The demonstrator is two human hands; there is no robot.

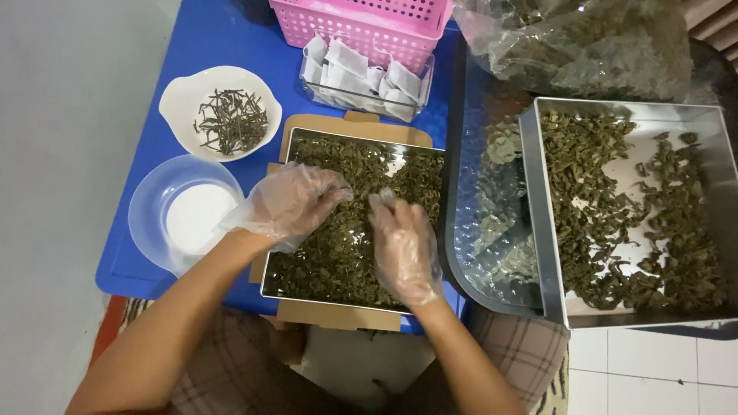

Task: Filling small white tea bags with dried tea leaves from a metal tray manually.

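Blue table under everything, its left part bare, pale floor beside it.

Big metal tray at my right, sitting on a glass surface with a dimpled pattern; dried green leaves are scattered thinly over its bottom, with bare metal showing between them. Behind it, a clear plastic bag stuffed with more of the same leaves.

Smaller metal tray straight ahead of me, resting on a flat piece of brown cardboard. Dried leaves cover nearly all of it, a much thicker layer than in the big tray.

Pink slotted basket at the far edge of the table. Just in front of it, a clear box packed with small white paper bags.

White bowl to the left of the tray, holding a loose heap of thin dark stems. Nearer me, a clear plastic bowl with a white bottom.

Both my hands wear thin clear gloves and hover over the small tray. Left hand: fingers curled and drawn together, tips pointing right toward the other hand, over the leaves. Right hand: fingertips bunched, pinching something small and pale at the top; I cannot tell what it is. The two sets of fingertips sit near each other, not touching.
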